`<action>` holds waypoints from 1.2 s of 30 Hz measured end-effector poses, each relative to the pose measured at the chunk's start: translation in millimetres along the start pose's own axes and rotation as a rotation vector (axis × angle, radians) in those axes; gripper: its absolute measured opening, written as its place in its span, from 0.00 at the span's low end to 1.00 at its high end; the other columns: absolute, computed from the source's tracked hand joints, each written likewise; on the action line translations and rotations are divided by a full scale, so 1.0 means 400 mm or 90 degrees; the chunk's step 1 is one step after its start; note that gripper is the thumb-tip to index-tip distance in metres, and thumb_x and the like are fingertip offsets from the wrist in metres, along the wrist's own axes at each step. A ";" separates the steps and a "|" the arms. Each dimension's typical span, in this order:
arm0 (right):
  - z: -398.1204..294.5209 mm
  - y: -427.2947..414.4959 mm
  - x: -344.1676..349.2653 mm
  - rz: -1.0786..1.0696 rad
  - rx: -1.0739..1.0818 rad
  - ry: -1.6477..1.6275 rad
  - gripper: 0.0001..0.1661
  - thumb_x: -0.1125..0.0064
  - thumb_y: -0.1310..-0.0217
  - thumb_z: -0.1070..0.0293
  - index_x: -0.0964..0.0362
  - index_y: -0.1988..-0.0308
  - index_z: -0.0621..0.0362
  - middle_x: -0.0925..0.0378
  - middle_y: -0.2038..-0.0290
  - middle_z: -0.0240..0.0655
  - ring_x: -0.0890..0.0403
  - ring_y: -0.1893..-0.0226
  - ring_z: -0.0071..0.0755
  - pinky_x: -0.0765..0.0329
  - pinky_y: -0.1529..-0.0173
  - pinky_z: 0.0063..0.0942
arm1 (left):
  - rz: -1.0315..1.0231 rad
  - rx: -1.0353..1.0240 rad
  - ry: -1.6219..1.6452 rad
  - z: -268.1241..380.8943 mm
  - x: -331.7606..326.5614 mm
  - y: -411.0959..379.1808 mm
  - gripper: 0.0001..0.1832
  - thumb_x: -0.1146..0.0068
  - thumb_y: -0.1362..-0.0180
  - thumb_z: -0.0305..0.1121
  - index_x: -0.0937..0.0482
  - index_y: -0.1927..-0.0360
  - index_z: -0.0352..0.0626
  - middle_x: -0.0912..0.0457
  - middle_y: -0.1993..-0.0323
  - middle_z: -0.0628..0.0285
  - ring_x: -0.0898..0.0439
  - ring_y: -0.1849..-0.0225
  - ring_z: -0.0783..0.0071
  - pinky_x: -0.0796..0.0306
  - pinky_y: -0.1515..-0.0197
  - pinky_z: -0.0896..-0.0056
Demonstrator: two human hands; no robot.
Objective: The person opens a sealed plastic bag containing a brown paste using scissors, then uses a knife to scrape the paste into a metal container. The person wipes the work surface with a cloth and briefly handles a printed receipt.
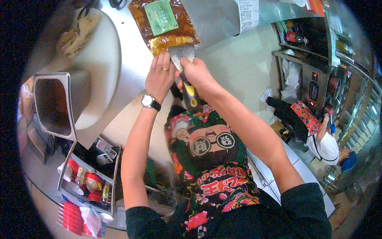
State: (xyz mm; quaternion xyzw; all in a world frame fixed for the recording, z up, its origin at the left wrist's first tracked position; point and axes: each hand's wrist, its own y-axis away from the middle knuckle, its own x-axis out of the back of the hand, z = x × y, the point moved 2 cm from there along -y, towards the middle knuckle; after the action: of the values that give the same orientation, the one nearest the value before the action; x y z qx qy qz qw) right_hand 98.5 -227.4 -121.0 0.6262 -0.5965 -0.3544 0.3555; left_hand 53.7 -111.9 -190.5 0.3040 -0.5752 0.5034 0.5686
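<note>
A clear plastic pouch (168,28) full of brown-orange sauce or paste, bearing a green label, lies on the steel counter (131,27). My right hand (197,73) grips the black-and-yellow handle of a putty-knife-style scraper (182,55). Its wide metal blade meets the pouch's near edge. Flat beside the blade, my left hand (161,73) has its fingertips at the same near edge; whether they press on the film is hard to tell. A ring and a wristwatch (147,101) are on that arm.
On the left are a round white board (104,59), a brown crumpled item (76,37) and a steel container of dark contents (53,107). A printed paper slip (248,15) hangs at the counter edge. Another person (316,134) stands by equipment at right.
</note>
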 end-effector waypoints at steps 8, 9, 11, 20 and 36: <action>-0.048 -0.026 0.011 0.017 0.011 -0.011 0.20 0.61 0.31 0.57 0.34 0.67 0.62 0.27 0.78 0.35 0.27 0.86 0.28 0.27 0.80 0.29 | -0.030 0.006 -0.052 0.003 0.003 0.000 0.28 0.50 0.47 0.31 0.31 0.39 0.48 0.31 0.49 0.58 0.32 0.43 0.63 0.36 0.38 0.62; -0.034 -0.019 0.014 0.014 -0.002 -0.012 0.19 0.61 0.31 0.57 0.34 0.66 0.62 0.27 0.78 0.35 0.27 0.86 0.28 0.27 0.80 0.29 | -0.038 0.004 -0.051 0.001 0.006 0.004 0.27 0.50 0.46 0.31 0.31 0.39 0.48 0.31 0.49 0.58 0.32 0.43 0.63 0.36 0.38 0.62; -0.003 0.002 0.021 0.008 -0.020 -0.009 0.18 0.60 0.31 0.57 0.34 0.65 0.62 0.27 0.77 0.34 0.27 0.86 0.27 0.27 0.80 0.29 | -0.046 0.003 -0.050 -0.004 0.005 0.000 0.26 0.50 0.46 0.31 0.30 0.40 0.48 0.31 0.48 0.59 0.32 0.43 0.63 0.36 0.38 0.62; -0.105 -0.031 0.035 -0.162 -0.032 0.213 0.17 0.53 0.32 0.58 0.33 0.64 0.63 0.26 0.77 0.32 0.25 0.81 0.26 0.26 0.76 0.26 | -0.018 0.006 -0.038 -0.029 0.003 0.023 0.20 0.49 0.46 0.34 0.28 0.47 0.49 0.32 0.42 0.62 0.33 0.42 0.64 0.36 0.38 0.59; -0.306 -0.078 -0.233 -0.238 0.843 1.623 0.08 0.41 0.51 0.65 0.20 0.79 0.50 0.19 0.79 0.35 0.15 0.73 0.35 0.22 0.71 0.29 | 0.027 0.002 -0.029 -0.047 -0.008 0.081 0.22 0.51 0.44 0.37 0.30 0.44 0.54 0.32 0.42 0.56 0.36 0.38 0.58 0.40 0.34 0.45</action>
State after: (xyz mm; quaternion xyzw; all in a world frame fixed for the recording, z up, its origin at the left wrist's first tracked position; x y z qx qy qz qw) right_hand 216.6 -130.6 -85.6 0.6235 0.1575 0.7290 0.2346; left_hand 30.9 -85.1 -204.2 0.3038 -0.5933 0.5096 0.5441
